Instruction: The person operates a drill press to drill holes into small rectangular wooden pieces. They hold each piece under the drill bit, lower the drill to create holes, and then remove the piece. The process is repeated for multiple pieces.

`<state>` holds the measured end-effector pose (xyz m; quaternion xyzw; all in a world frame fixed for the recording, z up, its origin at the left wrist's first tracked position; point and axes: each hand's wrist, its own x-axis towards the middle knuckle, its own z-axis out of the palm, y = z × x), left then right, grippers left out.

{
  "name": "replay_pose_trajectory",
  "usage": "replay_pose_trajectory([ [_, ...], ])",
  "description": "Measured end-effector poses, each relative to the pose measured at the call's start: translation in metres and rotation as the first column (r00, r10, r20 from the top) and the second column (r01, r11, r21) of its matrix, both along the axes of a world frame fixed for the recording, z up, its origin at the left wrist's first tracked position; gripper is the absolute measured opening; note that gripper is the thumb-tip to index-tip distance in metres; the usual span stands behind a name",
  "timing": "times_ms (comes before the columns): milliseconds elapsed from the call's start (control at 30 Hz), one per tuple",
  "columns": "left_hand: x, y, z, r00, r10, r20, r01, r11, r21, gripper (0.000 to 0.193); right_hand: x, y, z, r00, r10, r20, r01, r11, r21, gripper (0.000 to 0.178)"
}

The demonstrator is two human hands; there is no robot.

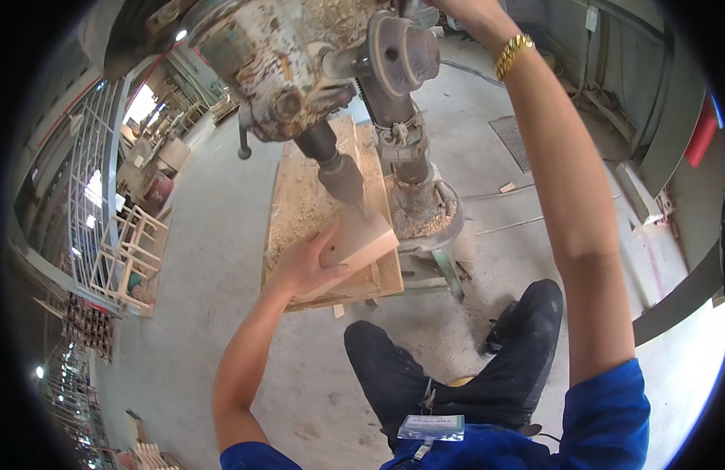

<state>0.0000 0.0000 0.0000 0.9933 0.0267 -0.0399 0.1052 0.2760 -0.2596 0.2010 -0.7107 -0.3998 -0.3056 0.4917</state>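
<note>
A pale wooden block [361,241] lies on the chip-covered wooden table of a drill press [261,66]. My left hand [306,262] is closed on the block's left end, the thumb along its near side and the fingers over the top. Close beside the fingers is a small dark hole in the wood. The drill chuck [343,180] hangs right over the block, its bit meeting or nearly meeting the top face; blur hides which. At the upper edge, my right hand [466,9] reaches up beside the machine's head, close to a dark lever. Its fingers are cut off by the frame.
Behind the block stands the machine's column [409,149], its round base heaped with shavings. Wood chips cover the board table [300,200]. My knees are just this side of it. Wooden frames [135,254] stand at left, and a metal grate [510,141] lies on the floor at right.
</note>
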Motion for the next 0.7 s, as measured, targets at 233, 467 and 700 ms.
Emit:
replay_pose_trajectory([
  [233, -0.003, 0.017, -0.004, 0.987, -0.118, 0.107, 0.118, 0.993, 0.004, 0.094, -0.067, 0.003, -0.139, 0.609, 0.533, -0.588, -0.185, 0.815, 0.549, 0.029],
  [467, -0.005, 0.021, -0.001, 0.992, -0.115, 0.059, 0.113, 0.993, 0.027, 0.098, -0.203, 0.023, -0.145, 0.482, 0.718, -0.501, 0.01, 0.568, 0.823, 0.026],
  [700, -0.03, 0.025, 0.012, 0.997, -0.064, 0.037, 0.065, 0.998, -0.015, 0.091, -0.205, 0.011, -0.146, 0.585, 0.576, -0.571, -0.12, 0.758, 0.641, 0.043],
])
